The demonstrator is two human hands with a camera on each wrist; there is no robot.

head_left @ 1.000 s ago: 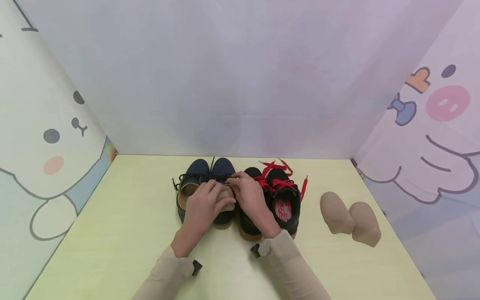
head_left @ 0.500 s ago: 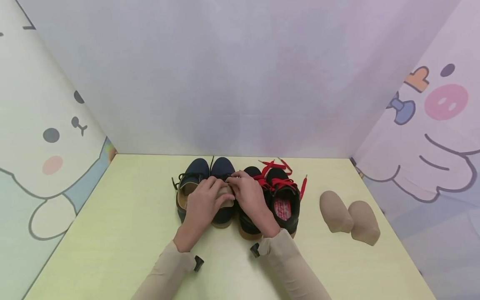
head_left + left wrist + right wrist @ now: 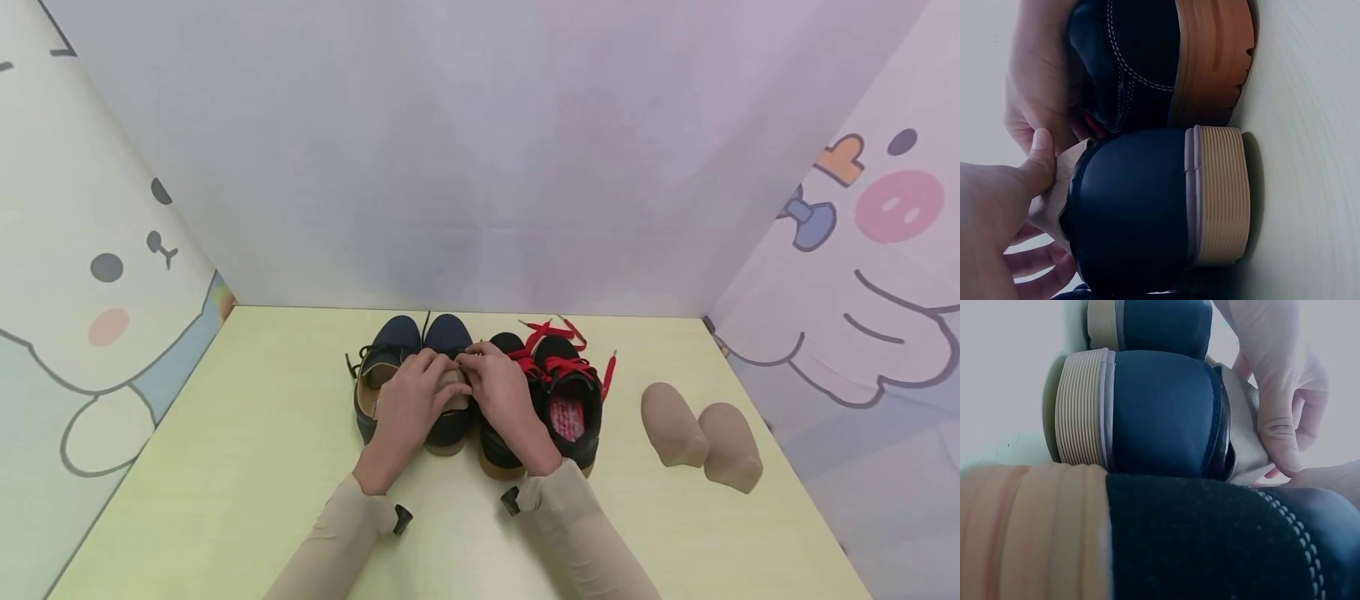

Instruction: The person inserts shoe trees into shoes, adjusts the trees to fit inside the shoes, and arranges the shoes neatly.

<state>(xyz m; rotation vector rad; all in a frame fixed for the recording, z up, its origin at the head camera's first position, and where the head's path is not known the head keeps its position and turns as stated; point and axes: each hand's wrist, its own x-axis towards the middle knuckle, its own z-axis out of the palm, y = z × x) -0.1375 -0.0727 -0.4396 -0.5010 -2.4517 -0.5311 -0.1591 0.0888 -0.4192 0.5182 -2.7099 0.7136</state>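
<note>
Left grip (image 3: 408, 400) pinching beige insert (image 3: 1241, 425) in navy shoe (image 3: 1160, 412), right grip (image 3: 504, 385) unclear, heel ribs (image 3: 1224, 197) visible only in wrist views

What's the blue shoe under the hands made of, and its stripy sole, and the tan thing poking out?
Shoe: maybe real or fake leather; its back looks smooth, softly shiny.
Sole: probably rubber; matte, with neat ridges.
Tan thing: perhaps pressed paper or plastic; dull, with firm edges.
</note>
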